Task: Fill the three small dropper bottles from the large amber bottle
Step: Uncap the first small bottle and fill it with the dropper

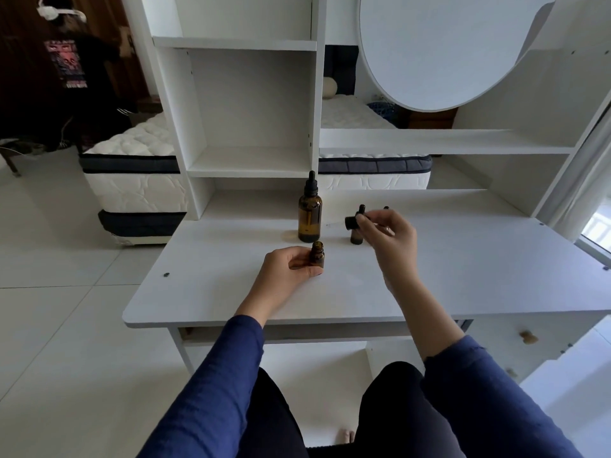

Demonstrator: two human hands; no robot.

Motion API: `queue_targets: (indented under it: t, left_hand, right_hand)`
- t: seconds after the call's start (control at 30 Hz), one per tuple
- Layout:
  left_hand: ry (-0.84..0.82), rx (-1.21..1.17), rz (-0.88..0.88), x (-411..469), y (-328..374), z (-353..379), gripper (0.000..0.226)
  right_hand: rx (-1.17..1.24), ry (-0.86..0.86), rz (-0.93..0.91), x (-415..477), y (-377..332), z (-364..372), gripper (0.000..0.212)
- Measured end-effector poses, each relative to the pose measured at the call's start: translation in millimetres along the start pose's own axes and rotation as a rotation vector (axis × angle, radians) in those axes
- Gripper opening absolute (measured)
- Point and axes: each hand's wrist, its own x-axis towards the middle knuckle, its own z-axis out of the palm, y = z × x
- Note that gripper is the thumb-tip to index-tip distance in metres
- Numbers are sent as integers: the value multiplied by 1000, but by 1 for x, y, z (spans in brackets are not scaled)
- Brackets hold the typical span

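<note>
White worktop [463,276] carries everything. Large amber bottle [310,223] stands upright, capped, at 12 o'clock from the open small bottle [316,256]. Left hand [287,269] curls round that bottle, steadying it on the worktop. Right hand [390,239], at 2 o'clock, pinches a dropper cap [351,222] turned sideways before a second small bottle [356,238]. Best, I judge: set the cap down clear, hold the open bottle vertical, then uncap the large one.

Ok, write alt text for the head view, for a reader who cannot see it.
A person's left hand holds a small open amber bottle upright on a white desk, while the right hand pinches a black dropper cap in mid-air. The large amber bottle stands capped behind them, beside another small bottle.
</note>
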Motion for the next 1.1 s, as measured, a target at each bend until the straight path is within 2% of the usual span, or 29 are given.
queue_targets:
  t: [0.23, 0.37, 0.53, 0.7, 0.97, 1.1]
  left_hand:
    - [7, 23, 37, 0, -1, 1, 28]
    - [16, 51, 52, 0, -2, 1, 27]
    - [16, 69, 57, -1, -1, 1, 26]
    - [17, 69, 58, -2, -1, 1, 28]
    - [20, 75, 63, -2, 1, 1, 26]
    - [27, 75, 60, -2, -1, 1, 27]
  right_hand:
    - [-34, 16, 135, -19, 33, -18, 10]
    - [-153, -28, 124, -18, 33, -19, 9]
    - [-343, -96, 103, -16, 33, -20, 19]
    - [-485, -129, 75, -16, 35, -20, 14]
    - [-564, -163, 32, -13, 37, -24, 17]
    - [-578, -262, 34, -14, 34, -26, 22]
